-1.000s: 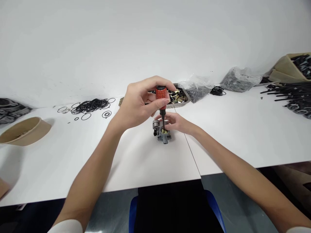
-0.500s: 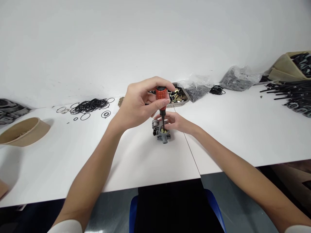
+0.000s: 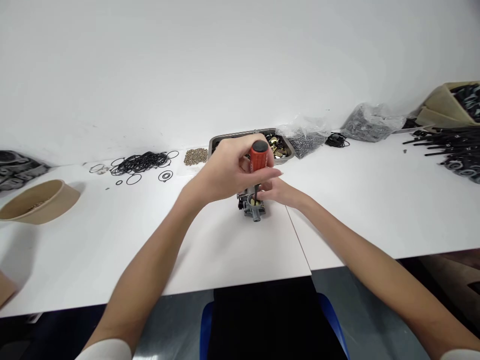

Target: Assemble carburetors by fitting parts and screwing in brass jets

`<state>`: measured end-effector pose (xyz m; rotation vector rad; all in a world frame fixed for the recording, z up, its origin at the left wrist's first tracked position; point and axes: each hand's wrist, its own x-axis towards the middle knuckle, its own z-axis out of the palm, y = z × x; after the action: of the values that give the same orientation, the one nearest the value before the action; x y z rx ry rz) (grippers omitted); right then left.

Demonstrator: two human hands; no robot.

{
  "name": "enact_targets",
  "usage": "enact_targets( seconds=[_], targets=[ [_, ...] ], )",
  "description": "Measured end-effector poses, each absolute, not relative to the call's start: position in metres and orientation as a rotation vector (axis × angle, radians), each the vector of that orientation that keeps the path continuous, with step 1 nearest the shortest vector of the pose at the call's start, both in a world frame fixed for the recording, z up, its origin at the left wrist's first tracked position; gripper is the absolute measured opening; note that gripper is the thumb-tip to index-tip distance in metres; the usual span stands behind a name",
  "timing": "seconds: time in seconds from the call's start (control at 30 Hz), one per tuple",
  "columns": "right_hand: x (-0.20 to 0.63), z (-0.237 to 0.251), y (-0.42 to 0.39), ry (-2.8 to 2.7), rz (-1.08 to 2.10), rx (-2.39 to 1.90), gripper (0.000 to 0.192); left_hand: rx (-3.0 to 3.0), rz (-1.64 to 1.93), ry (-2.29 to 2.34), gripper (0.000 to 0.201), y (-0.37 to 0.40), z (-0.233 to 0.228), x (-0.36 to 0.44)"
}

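Observation:
My left hand (image 3: pixel 234 167) is closed around the red handle of a screwdriver (image 3: pixel 259 159), which stands nearly upright. Its dark shaft runs down into the round opening of a small grey carburetor (image 3: pixel 256 212) on the white table. Something yellowish, perhaps brass, shows inside that opening at the screwdriver's tip. From the right, my right hand (image 3: pixel 275 191) grips the carburetor's far side, its fingers partly hidden behind the screwdriver and my left hand.
Behind my hands is a metal tray (image 3: pixel 225 136) of small parts, with brass pieces (image 3: pixel 195 156) beside it. Black O-rings (image 3: pixel 140 164) and a cardboard tub (image 3: pixel 56 202) lie left. Plastic bags (image 3: pixel 365 122) and black hoses (image 3: pixel 446 142) are right.
My left hand has shifted slightly right and turned around the screwdriver handle, whose black end cap now faces me. My right hand stays on the carburetor.

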<state>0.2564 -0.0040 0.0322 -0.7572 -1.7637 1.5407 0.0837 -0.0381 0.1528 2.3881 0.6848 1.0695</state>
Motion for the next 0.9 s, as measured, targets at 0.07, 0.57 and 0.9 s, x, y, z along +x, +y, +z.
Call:
enact_targets(
  seconds=[0.07,0.57,0.9],
  targets=[
    [0.257,0.029,-0.002,-1.778,1.532,-0.731,0.053,2.380,1.053,0.700,0.015,-0.037,0.151,0.084],
    [0.257,0.030,-0.003,-1.809,1.565,-0.683,0.046,2.344,1.111,0.702,0.016,-0.040,0.157,0.079],
    [0.275,0.053,-0.016,-2.192,0.808,-0.806,0.013,2.359,1.270,0.719,0.013,-0.050,0.174,0.061]
  ],
)
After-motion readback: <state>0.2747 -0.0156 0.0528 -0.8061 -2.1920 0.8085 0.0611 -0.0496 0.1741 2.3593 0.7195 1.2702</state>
